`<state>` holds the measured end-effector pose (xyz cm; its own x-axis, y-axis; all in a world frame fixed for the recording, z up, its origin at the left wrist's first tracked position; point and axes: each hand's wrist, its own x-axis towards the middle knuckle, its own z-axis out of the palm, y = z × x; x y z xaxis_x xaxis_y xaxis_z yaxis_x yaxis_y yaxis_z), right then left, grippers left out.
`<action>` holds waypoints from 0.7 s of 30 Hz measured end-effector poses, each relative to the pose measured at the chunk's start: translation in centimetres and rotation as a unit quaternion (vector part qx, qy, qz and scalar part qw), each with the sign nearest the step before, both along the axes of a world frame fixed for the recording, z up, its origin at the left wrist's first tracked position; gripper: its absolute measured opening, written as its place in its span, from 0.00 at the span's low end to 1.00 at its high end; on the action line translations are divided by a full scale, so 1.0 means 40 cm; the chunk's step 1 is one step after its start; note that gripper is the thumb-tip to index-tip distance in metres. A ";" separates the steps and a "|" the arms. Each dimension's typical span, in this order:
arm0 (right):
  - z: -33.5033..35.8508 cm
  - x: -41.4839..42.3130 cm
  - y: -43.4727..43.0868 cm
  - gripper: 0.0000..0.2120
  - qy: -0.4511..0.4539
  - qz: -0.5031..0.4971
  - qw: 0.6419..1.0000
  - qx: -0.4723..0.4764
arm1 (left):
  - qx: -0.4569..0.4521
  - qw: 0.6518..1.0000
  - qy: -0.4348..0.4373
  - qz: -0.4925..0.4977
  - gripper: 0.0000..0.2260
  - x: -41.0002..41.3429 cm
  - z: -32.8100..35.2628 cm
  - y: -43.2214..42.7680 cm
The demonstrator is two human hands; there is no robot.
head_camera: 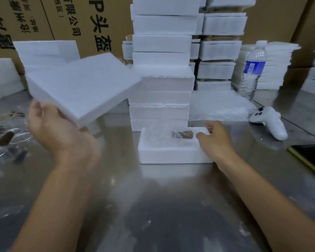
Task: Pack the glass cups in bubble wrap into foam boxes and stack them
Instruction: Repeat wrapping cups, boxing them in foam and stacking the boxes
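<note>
An open white foam box sits on the steel table in front of me. Inside it lies a glass cup in bubble wrap, with something brown showing through at its right end. My right hand rests on the box's right end, fingers curled over the rim. My left hand holds a white foam lid tilted in the air, up and to the left of the box. Right behind the box rises a tall stack of closed foam boxes.
Bare glass cups with brown contents lie at the left. A bubble wrap sheet, a water bottle, a white controller and a phone are at the right. More foam stacks and cardboard cartons stand behind.
</note>
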<state>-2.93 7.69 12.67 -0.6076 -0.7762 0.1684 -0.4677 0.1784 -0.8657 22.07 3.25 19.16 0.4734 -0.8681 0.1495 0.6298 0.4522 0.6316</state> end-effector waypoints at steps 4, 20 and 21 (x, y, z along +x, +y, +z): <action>0.008 -0.004 -0.002 0.19 -0.014 -0.012 1.000 -0.005 | -0.003 0.958 0.113 -0.265 0.14 -0.017 0.000 0.013; 0.092 0.022 0.047 0.07 -0.240 0.038 0.940 -0.237 | 0.024 0.927 -0.255 -0.275 0.15 -0.114 -0.076 0.028; 0.094 0.016 0.046 0.07 -0.269 0.036 0.934 -0.234 | 0.030 0.921 -0.299 -0.250 0.16 -0.116 -0.081 0.026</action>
